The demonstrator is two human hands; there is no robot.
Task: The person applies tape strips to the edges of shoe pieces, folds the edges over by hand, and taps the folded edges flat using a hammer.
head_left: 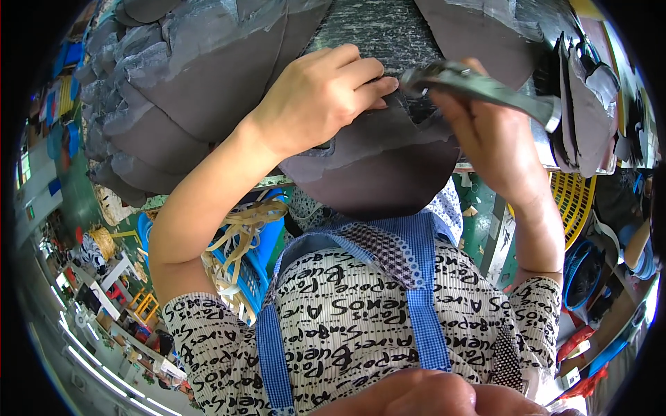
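A dark brown, leather-like piece point(381, 177) with a rounded lower edge lies at the table's near edge and hangs over it toward my lap. My left hand point(326, 97) is bent over its upper part, with the fingers closed and the fingertips pressed at its edge; exactly how much they pinch is hidden. In my right hand point(489, 132) is a metal hammer point(496, 90), its round face pointing right. The hammer's other end is slightly blurred and hangs just to the right of my left fingertips, over the piece's upper edge.
Overlapping dark pieces point(201, 83) cover the table's left, and another piece point(479, 35) lies at the far right. Upright dark pieces point(586, 118) stand at the right edge. Below are a blue basket point(257, 274) with tan strips point(253, 218) and a yellow basket point(574, 201).
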